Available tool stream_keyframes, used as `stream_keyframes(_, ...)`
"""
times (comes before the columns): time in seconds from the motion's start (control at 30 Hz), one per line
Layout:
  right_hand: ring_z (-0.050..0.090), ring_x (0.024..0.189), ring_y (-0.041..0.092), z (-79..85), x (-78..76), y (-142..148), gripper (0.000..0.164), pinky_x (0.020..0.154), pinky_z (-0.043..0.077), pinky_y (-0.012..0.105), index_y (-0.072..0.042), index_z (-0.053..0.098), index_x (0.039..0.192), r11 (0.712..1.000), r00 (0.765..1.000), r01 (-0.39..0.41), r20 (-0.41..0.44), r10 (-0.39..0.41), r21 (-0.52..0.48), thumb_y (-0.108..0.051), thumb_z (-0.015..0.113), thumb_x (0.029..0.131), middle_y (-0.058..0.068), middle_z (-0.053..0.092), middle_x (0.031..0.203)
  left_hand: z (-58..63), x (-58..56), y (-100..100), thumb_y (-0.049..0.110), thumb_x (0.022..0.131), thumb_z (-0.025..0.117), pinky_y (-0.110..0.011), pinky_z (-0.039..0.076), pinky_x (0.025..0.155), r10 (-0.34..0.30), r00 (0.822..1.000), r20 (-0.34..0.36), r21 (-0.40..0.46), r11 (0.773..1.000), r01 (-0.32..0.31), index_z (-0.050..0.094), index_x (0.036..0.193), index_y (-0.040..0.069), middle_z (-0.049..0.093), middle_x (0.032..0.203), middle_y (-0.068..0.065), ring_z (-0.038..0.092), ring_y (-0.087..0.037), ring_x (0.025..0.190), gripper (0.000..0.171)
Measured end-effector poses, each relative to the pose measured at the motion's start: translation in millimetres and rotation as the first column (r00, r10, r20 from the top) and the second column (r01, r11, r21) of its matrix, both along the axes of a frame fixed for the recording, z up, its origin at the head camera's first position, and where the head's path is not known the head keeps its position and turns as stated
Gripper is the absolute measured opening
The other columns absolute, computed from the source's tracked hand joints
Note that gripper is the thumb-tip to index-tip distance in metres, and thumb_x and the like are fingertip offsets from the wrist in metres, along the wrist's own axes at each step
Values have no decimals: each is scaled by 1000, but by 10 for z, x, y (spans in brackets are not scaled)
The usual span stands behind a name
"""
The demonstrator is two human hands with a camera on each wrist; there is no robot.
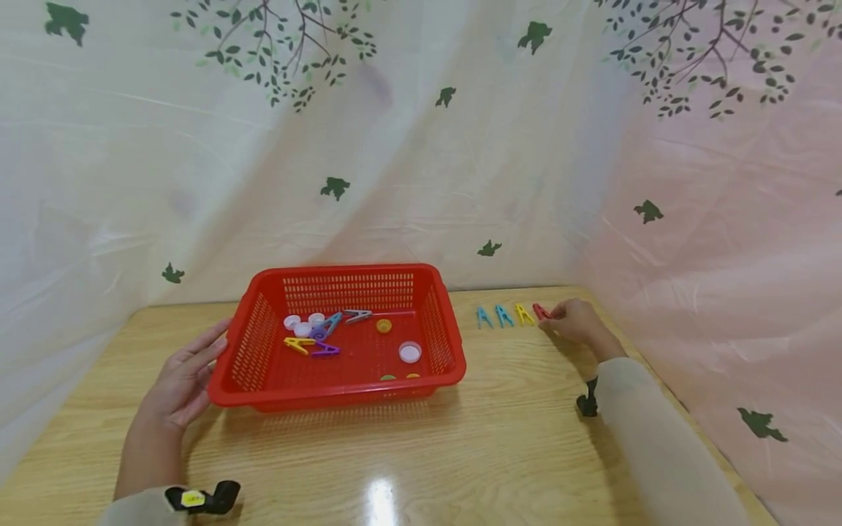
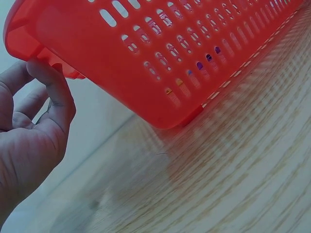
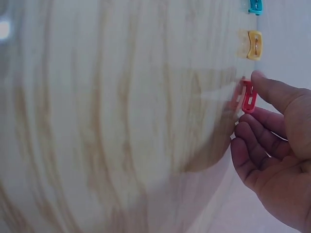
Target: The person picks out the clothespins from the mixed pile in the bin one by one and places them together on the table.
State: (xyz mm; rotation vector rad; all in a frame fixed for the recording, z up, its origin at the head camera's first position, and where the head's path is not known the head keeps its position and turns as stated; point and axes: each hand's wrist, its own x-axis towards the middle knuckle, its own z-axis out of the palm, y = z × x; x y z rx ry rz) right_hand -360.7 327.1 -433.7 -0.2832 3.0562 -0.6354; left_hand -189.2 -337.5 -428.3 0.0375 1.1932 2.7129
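Note:
My right hand (image 1: 579, 323) pinches a red clothespin (image 1: 541, 311) between thumb and forefinger at the table's far right; the right wrist view shows this red clothespin (image 3: 249, 97) on end against the tabletop. To its left, a yellow clothespin (image 1: 524, 314) and two blue clothespins, one (image 1: 504, 315) beside the other (image 1: 484, 317), continue the row. My left hand (image 1: 184, 383) holds the left rim of a red plastic basket (image 1: 342, 394); in the left wrist view its bent fingers (image 2: 58, 90) reach under the lip. Inside lie yellow (image 1: 299, 344), purple (image 1: 325, 350), blue (image 1: 333, 321) and grey clothespins (image 1: 358, 315).
Also in the basket are white caps (image 1: 303, 329), a yellow cap (image 1: 384, 326) and a pale round cap (image 1: 410, 353); the front wall partly hides others. The wooden table (image 1: 513, 438) meets a leaf-patterned curtain (image 1: 408, 168) behind and at both sides.

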Motion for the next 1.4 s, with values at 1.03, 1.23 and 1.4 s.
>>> stream_keyframes(1.03,67,106,38,1089,-227,-1279,40,96,55,53,9,66,124,926,948,-298,-38,315,233,-23,67,100,24,69,118,-24,11,-42,6,108,46,-41,59,88,8,1000,2,-9,1000,-8,70,135,22,74,122,-3,73,-21,105,39)
stream_keyframes(1.23,67,108,35,1286,-171,-1717,37,97,56,49,7,67,125,889,911,-367,-86,403,273,-21,66,101,22,70,120,-26,-1,-33,6,108,47,-41,59,89,0,1000,14,-7,1000,0,70,134,23,74,122,-3,73,-20,106,39)
stream_keyframes(1.4,67,106,33,1445,-119,-2045,34,97,56,47,4,69,122,862,887,-391,-116,446,324,-22,67,100,20,71,117,-16,-11,-20,6,108,48,-41,59,89,4,1000,26,-13,1000,-4,71,133,24,73,123,-2,73,-20,107,38)
